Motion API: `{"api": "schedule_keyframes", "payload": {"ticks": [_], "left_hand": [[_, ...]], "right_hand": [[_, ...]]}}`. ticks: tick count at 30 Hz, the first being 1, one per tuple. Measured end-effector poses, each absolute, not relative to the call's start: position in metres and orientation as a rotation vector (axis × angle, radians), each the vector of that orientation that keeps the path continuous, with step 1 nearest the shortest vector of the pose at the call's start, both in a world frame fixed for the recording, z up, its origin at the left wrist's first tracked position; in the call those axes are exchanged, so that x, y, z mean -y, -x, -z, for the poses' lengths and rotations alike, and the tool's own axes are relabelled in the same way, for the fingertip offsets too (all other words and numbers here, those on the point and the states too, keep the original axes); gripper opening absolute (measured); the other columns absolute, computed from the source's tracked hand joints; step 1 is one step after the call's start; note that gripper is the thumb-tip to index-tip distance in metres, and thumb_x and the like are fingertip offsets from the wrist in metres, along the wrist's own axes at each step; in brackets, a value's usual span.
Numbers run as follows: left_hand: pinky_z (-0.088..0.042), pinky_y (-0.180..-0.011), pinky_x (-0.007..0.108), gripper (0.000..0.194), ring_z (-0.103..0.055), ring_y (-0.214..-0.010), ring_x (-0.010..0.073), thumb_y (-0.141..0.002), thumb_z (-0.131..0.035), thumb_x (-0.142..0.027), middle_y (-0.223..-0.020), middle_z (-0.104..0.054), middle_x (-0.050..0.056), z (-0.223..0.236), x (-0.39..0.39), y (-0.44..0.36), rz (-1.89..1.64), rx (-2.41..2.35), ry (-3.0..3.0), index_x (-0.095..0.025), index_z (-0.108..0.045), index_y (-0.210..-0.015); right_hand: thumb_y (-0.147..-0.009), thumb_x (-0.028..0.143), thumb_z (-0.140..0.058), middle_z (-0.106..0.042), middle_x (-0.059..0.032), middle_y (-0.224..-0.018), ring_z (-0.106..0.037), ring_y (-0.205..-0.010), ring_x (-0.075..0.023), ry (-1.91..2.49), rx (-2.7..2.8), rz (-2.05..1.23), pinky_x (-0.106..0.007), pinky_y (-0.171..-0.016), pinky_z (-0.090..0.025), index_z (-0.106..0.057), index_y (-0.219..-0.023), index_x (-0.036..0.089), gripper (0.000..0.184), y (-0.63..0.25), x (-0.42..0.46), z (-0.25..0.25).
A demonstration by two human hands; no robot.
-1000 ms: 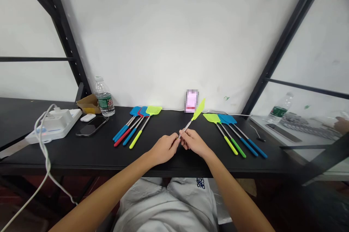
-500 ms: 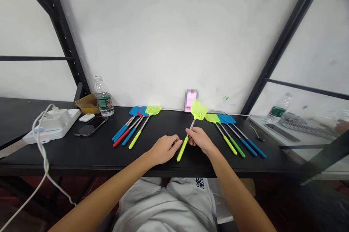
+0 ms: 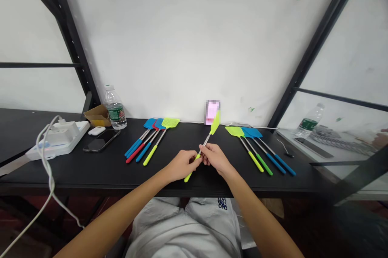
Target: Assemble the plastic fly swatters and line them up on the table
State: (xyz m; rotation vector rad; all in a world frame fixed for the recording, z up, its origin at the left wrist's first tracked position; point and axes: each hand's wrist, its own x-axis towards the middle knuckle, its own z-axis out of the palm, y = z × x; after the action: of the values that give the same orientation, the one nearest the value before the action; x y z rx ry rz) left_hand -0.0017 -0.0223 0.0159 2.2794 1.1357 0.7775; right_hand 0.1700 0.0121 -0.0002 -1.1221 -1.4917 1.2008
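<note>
The fingers (image 3: 200, 149) of both hands pinch a lime fly swatter (image 3: 215, 123) close together, steadying its thin metal shaft, its mesh plastic head slanting far. The left hand (image 3: 182, 166) and right hand (image 3: 214, 159) meet above the black table (image 3: 91, 181), between rows of swatters (image 3: 142, 144) (image 3: 260, 155) laid neatly left and right.

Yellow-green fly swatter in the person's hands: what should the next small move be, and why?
Probably lower the yellow-green fly swatter flat onto the black table, since the left hand and right hand both pinch its shaft with its head raised, while the other swatters already lie flat, side by side.
</note>
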Motion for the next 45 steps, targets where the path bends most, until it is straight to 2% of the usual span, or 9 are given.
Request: {"api": "schedule_keyframes", "payload": {"ticks": [5,11,18,30,36,40,45], "left_hand": [[-0.03,-0.053,0.022,0.029,-0.047,-0.053,0.0105,-0.092,-0.041,-0.035,-0.059,-0.055,-0.003,-0.015,0.02,0.004,-0.869,-1.237,-2.355,-0.019,-0.052,-0.071],[-0.031,-0.057,0.023,0.018,-0.053,-0.06,0.013,-0.092,-0.044,-0.03,-0.067,-0.058,-0.002,-0.012,0.021,0.004,-0.868,-1.358,-2.521,-0.021,-0.052,-0.078],[-0.029,-0.055,0.024,0.028,-0.053,-0.057,0.0148,-0.096,-0.036,-0.035,-0.062,-0.055,-0.001,-0.01,0.02,0.003,-0.782,-1.412,-2.605,-0.022,-0.053,-0.078],[-0.027,-0.054,0.023,0.029,-0.046,-0.052,0.0126,-0.095,-0.038,-0.034,-0.058,-0.05,-0.002,-0.012,0.02,0.003,-0.821,-1.348,-2.558,-0.021,-0.05,-0.072],[-0.026,-0.054,0.024,0.029,-0.041,-0.051,0.0119,-0.094,-0.039,-0.032,-0.056,-0.044,-0.003,-0.01,0.018,0.012,-0.833,-1.321,-2.545,-0.021,-0.045,-0.069],[-0.025,-0.054,0.024,0.027,-0.044,-0.052,0.0125,-0.095,-0.037,-0.032,-0.058,-0.046,-0.003,-0.01,0.017,0.013,-0.834,-1.352,-2.574,-0.021,-0.044,-0.071],[-0.027,-0.056,0.024,0.026,-0.051,-0.057,0.0144,-0.096,-0.036,-0.032,-0.062,-0.052,-0.002,-0.008,0.018,0.01,-0.806,-1.41,-2.661,-0.022,-0.045,-0.074]], "right_hand": [[-0.079,0.055,-0.061,-0.061,-0.002,-0.06,-0.049,-0.041,-0.0087,1.044,1.344,-1.224,-0.02,-0.037,-0.031,-0.055,-0.071,0.016,0.04,-0.168,-0.009,-0.005],[-0.079,0.059,-0.058,-0.049,0.001,-0.053,-0.04,-0.039,-0.0085,0.928,0.945,-1.085,-0.022,-0.035,-0.026,-0.056,-0.071,0.018,0.042,-0.182,-0.015,-0.012],[-0.078,0.055,-0.06,-0.047,0.0016,-0.053,-0.039,-0.039,-0.0081,0.936,1.038,-1.08,-0.022,-0.035,-0.025,-0.056,-0.07,0.018,0.038,-0.18,-0.019,-0.007],[-0.073,0.054,-0.067,-0.045,0.0028,-0.052,-0.038,-0.04,-0.0077,0.911,1.002,-1.091,-0.023,-0.035,-0.025,-0.057,-0.07,0.017,0.039,-0.181,-0.022,-0.007],[-0.076,0.056,-0.063,-0.038,0.0059,-0.049,-0.032,-0.037,-0.0063,0.946,0.786,-0.941,-0.022,-0.034,-0.025,-0.044,-0.063,0.021,0.042,-0.252,-0.041,-0.016],[-0.073,0.048,-0.069,-0.044,0.0041,-0.051,-0.035,-0.039,-0.0063,1.011,0.759,-0.979,-0.022,-0.035,-0.024,-0.052,-0.067,0.018,0.034,-0.278,-0.042,-0.021],[-0.075,0.047,-0.066,-0.051,0.0009,-0.058,-0.037,-0.042,-0.0076,0.96,0.843,-1.252,-0.023,-0.037,-0.025,-0.062,-0.08,0.017,0.031,-0.227,-0.035,-0.014]]}}
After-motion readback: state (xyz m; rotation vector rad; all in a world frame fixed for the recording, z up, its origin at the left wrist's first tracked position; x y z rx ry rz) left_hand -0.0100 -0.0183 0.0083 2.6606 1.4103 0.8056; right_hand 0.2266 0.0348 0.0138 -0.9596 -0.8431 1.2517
